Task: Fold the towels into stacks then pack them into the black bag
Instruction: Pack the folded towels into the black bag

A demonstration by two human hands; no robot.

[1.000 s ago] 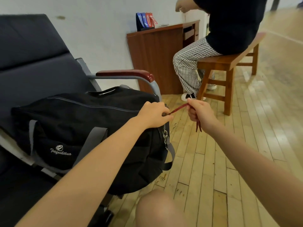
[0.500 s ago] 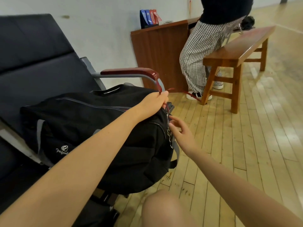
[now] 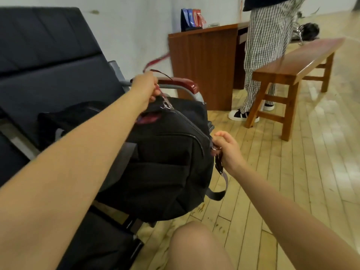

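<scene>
Head view, looking down along both bare forearms. Black bag (image 3: 167,162) sits on the dark padded seat (image 3: 58,75) at left, its right end overhanging the seat edge above the wooden plank floor (image 3: 272,182). Bag's top zipper partly open near the far end; a patch of dark red shows in the gap, too blurred to identify.

Left hand (image 3: 146,88) at the bag's far top, beside the red-capped armrest (image 3: 179,82). Fingers curled, pinching a red cord (image 3: 155,61) at the zipper pull; the cord streaks up and to the right, blurred.

Right hand (image 3: 226,151) at the bag's right end, fingers curled around a metal ring and a dark strap tab. Grey strap (image 3: 224,182) hangs below the hand and loops back to the bag.

No towels visible outside the bag.

Near bottom centre, a bare knee (image 3: 194,248).

Far right: a brown wooden desk (image 3: 204,65) against the white wall, with blue and red items on its top, too small to tell. A second person in striped trousers (image 3: 266,45) stands between the desk and a wooden bench (image 3: 292,69); black-and-white shoe on the floor by the bench leg. Dark object on the floor far beyond the bench, unclear.
</scene>
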